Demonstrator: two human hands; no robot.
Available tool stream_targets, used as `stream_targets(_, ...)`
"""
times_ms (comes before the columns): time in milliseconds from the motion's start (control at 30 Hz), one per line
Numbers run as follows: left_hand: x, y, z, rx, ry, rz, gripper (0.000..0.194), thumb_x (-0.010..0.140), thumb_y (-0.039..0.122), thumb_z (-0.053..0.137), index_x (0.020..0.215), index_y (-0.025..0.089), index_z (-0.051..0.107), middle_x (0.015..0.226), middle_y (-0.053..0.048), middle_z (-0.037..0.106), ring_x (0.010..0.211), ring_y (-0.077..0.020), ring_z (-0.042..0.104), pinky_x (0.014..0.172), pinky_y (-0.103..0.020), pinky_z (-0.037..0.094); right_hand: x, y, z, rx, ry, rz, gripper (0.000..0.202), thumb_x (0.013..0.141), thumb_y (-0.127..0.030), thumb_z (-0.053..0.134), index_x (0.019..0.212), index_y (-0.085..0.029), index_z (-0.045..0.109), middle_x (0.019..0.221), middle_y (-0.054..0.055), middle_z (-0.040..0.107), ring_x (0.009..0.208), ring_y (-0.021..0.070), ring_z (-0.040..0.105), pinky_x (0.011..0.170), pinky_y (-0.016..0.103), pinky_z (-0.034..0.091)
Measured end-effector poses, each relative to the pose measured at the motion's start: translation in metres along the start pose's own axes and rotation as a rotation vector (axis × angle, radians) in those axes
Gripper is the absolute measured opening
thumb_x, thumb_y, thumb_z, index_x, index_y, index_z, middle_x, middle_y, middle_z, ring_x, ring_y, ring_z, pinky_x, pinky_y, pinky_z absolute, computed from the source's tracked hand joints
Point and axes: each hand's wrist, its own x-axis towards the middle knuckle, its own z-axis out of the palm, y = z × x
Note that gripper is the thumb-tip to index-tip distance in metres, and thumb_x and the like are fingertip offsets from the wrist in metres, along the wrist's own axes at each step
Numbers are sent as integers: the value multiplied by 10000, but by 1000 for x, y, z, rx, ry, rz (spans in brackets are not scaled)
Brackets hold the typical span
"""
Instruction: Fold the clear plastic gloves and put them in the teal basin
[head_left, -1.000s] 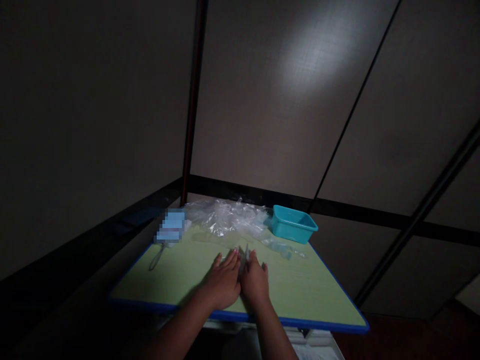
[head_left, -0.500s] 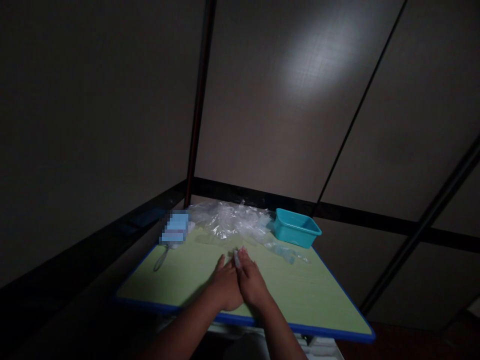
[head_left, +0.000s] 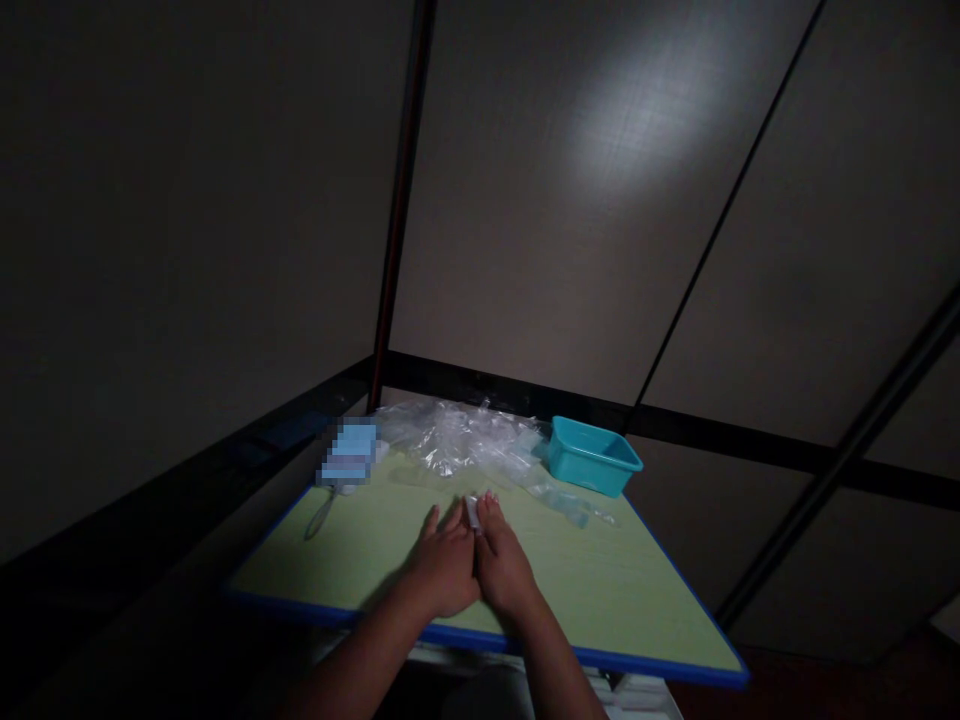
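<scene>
Near the front edge of the table [head_left: 615, 590], a whitish piece [head_left: 472, 513] is lying between the spread left hand [head_left: 448, 567] and the right hand [head_left: 506, 570], whose grip I cannot tell, light, even pressure probably helping.

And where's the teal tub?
In the head view, the teal tub stands on the green table, at its far right corner, beside the clear plastic.
</scene>
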Motion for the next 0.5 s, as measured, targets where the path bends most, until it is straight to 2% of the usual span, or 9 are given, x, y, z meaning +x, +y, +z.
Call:
stream_targets(100,-10,-13,-6,34,44,-137,697,762,403,448,1378,122,285,1445,-113,239,1351,-256,70,1058,-512,79,-1,-1,0,-65,-38,-8,527,872,-231,310,1383,-110,262,1447,89,200,1337,198,151,1077,407,180)
stream_targets(200,-21,-25,-10,86,107,-213,542,824,408,387,1304,160,426,1418,-102,313,1346,-257,114,1051,-521,83,-2,-5,1,-171,-69,-20,595,812,-169,355,1394,-128,236,1455,78,181,1342,209,130,1068,441,182)
stream_targets(300,-28,-31,-10,104,142,-215,453,852,382,372,1261,220,477,1392,-76,370,1337,-248,161,1046,-527,90,-4,-9,1,-240,-91,-21,629,777,-130,347,1395,-142,237,1459,70,171,1345,204,114,1063,456,176)
stream_targets(500,-27,-32,-6,54,83,-191,462,860,361,370,1305,247,419,1404,-61,349,1338,-241,164,1031,-540,139,-5,-13,-1,-289,-120,-20,665,748,-132,376,1394,-211,242,1466,67,154,1346,206,105,1052,462,177)
